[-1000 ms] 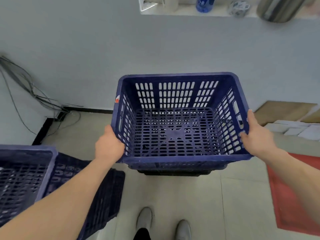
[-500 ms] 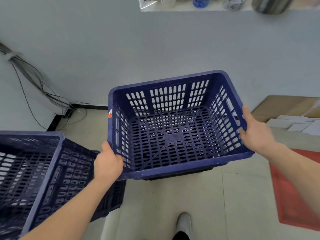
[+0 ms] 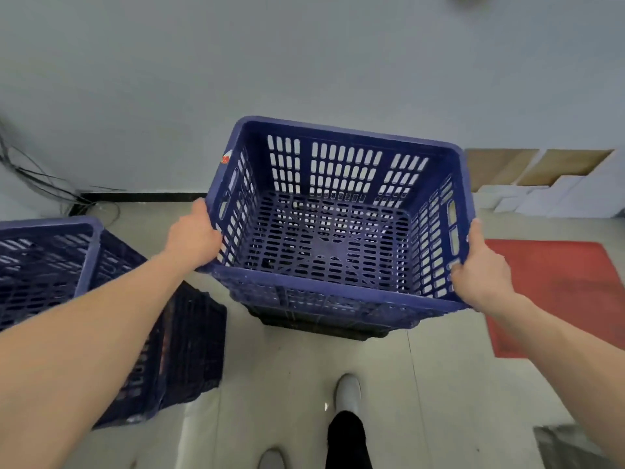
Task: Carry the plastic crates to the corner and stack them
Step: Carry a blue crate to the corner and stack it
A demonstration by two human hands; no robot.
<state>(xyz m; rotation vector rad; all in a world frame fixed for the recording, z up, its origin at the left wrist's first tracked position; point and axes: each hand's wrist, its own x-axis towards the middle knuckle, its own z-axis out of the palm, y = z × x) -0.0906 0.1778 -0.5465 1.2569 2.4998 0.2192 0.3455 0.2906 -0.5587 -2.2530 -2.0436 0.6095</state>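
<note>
You hold the blue crate (image 3: 324,238) in the air before you, slightly tilted, well above the floor. Your left hand (image 3: 194,240) grips its left rim and your right hand (image 3: 480,269) curls round the right rim. Level it, turn toward the other crates (image 3: 44,262) standing at your left, and lower it squarely onto them. Mind the cables (image 3: 37,184) trailing by the wall beyond, and the red mat (image 3: 558,286) at your right.
</note>
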